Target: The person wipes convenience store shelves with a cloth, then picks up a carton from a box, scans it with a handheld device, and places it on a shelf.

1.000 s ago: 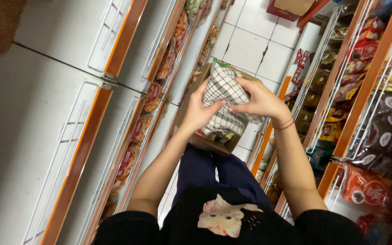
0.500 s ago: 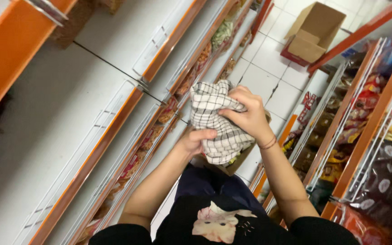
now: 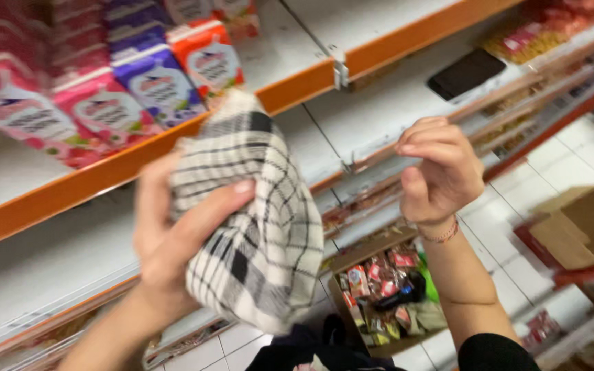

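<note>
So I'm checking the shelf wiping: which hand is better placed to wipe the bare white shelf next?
Probably the left hand: it grips the checked cloth, bunched and raised near the orange-edged shelf. The right hand is curled, holds nothing that shows and is apart from the cloth.

A single head-worn camera gives the only view, so no second view overlaps with it. It looks forward and down from the person's own eye level, tilted so that the orange-edged shelves (image 3: 139, 161) slant across the frame. The lens sits very near the raised left hand (image 3: 173, 233) and its checked cloth (image 3: 256, 227), which fill the centre (both slightly blurred). The right hand (image 3: 441, 172) is close too. Below, further off, the tiled floor (image 3: 510, 213) and an open cardboard box (image 3: 379, 288) of packets appear between the forearms.
</note>
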